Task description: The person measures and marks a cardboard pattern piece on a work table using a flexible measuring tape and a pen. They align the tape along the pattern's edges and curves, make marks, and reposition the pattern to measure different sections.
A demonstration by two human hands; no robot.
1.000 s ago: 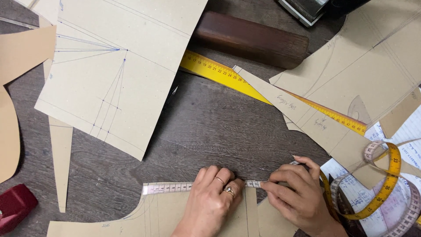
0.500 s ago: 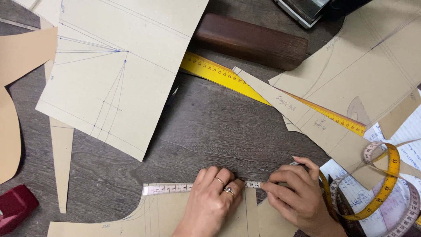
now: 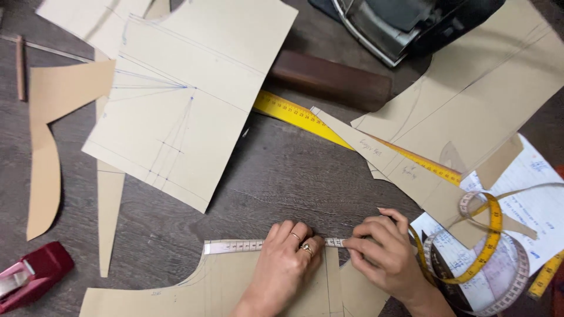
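Pressing tape measure (image 3: pixel 235 246) onto tan pattern piece (image 3: pixel 194 293), both hands (image 3: pixel 288 261).

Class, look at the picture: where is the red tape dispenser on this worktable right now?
In the head view, the red tape dispenser sits at the bottom-left corner of the table, left of the narrow paper strip and well clear of the left hand.

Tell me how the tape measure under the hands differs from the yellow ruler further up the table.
The tape measure is pale and narrow; the yellow ruler is bright and broader. The tape lies along the top edge of a tan paper pattern piece, pinned by the left hand and right hand; the ruler lies diagonally, untouched, partly under other paper pieces. The tape coils off to the right; the ruler looks stiff. Both carry printed measuring marks.
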